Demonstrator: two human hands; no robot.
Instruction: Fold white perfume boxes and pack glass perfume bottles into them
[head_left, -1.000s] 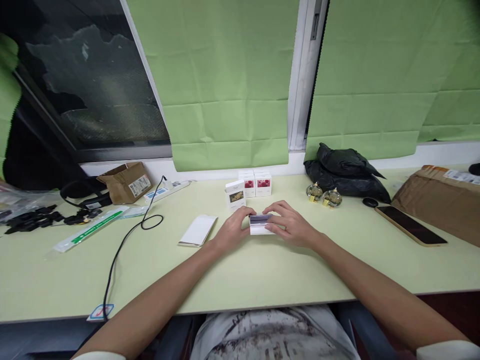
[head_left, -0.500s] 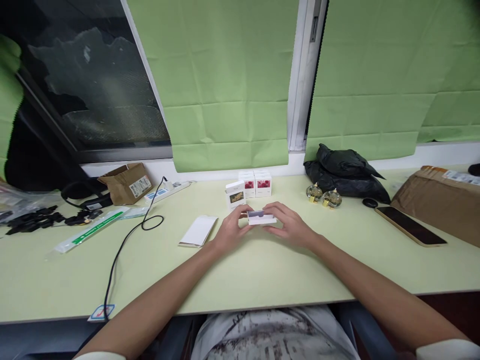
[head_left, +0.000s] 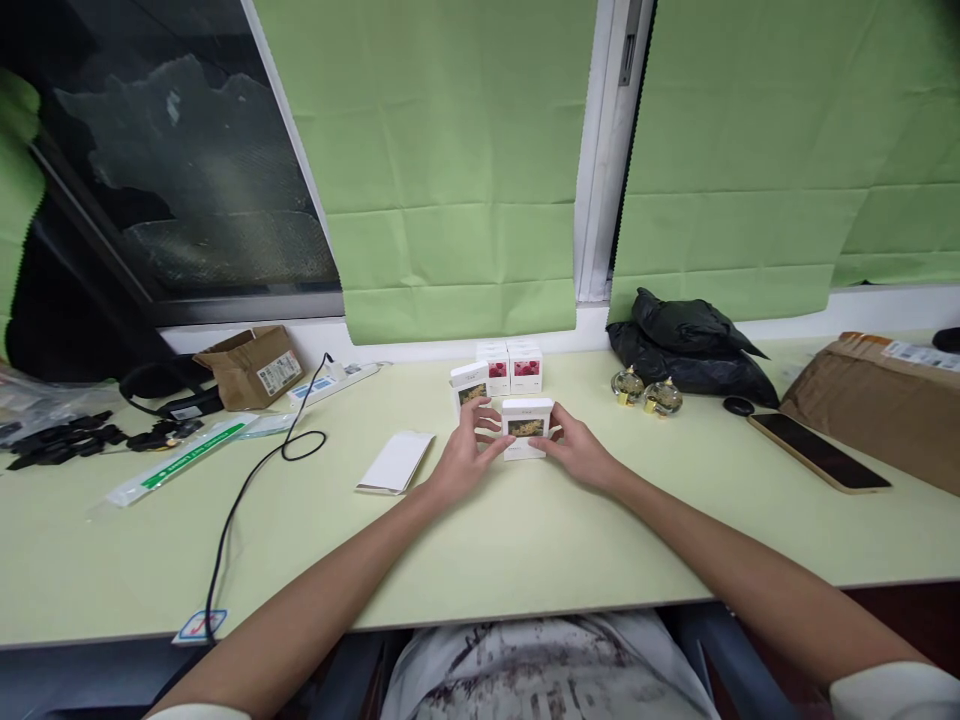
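A small white box (head_left: 527,447) with a yellow-flower picture on its front stands upright before me, its lid at the top shut. My left hand (head_left: 466,453) grips its left side, thumb against the lower front and fingers curved near the edge. On the opposite side, my right hand (head_left: 581,447) is closed around the box with its thumb on the front. Just behind my left fingers stands a second white box (head_left: 469,377) of the same design, partly hidden. Left of my left hand lies a flat folded white carton (head_left: 397,462).
White boxes with red pictures (head_left: 526,369) stand behind. To the right are two glass bottles with gold parts (head_left: 663,397), black plastic bags (head_left: 690,350), a phone (head_left: 821,455) and a brown package (head_left: 877,400). Leftward are a black cable (head_left: 255,475), power strip (head_left: 337,380) and cardboard box (head_left: 255,370).
The held box has gone from lid end toward me, open at the top flap, to standing upright with its picture facing me. Both hands have shifted slightly around it.
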